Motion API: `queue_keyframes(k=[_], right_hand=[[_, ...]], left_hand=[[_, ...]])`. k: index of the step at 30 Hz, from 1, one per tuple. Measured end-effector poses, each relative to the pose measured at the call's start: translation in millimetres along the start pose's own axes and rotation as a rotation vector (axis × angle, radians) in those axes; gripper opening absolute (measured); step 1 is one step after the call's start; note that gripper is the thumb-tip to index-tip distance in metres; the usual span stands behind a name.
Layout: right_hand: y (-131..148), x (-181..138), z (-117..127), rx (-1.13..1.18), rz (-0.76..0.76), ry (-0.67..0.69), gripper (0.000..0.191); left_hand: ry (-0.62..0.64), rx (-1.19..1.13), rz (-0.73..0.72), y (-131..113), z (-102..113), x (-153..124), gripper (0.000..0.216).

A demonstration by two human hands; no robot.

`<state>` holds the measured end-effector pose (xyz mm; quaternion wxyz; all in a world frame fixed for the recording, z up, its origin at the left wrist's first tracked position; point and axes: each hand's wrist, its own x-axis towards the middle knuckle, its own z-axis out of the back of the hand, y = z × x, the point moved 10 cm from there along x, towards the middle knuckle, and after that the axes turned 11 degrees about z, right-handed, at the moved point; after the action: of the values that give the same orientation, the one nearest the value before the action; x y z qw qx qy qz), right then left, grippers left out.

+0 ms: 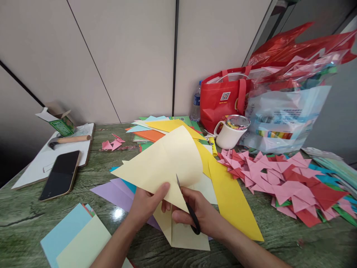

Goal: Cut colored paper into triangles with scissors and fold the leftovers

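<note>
A cream sheet of paper [158, 163] is held up over the table, its far right side curling over. My left hand [149, 203] pinches its near edge, thumb on top and fingers underneath. In my right hand [199, 212] is a pair of scissors [193, 217] with black handles. One pointed blade shows above the paper, which is slit along the blade; the other blade is hidden below. A hanging part of the cream paper drops beneath my hands. Under it lie purple paper [115, 195] and long yellow paper [231, 201].
Folded pink and red paper pieces [281, 178] are heaped at right. Behind them stand a white mug [230, 137], a red bag [220, 100] and a plastic bag [287, 115]. At left are a phone [60, 175], a hammer [71, 139] and pale square sheets [80, 238].
</note>
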<state>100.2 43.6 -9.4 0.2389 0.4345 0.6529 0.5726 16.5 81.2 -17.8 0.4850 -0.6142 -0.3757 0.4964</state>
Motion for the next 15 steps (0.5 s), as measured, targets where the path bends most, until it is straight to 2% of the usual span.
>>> queue_keyframes(k=[6,9,15], right_hand=[[5.3,1.5,-5.0,0.018,0.013,0.027,0.036],[7.5,2.6,-4.6,0.018,0.028,0.017,0.033],[4.5,1.9,-4.0,0.009,0.003,0.012,0.031]], left_hand=[[0.069,-0.134,0.008,1.8,-5.4,1.1,0.032],[0.081,-0.097,0.016,3.7,-8.2,0.5,0.037],[-0.018,0.062,0.02,1.8,-0.9,-2.1,0.043]])
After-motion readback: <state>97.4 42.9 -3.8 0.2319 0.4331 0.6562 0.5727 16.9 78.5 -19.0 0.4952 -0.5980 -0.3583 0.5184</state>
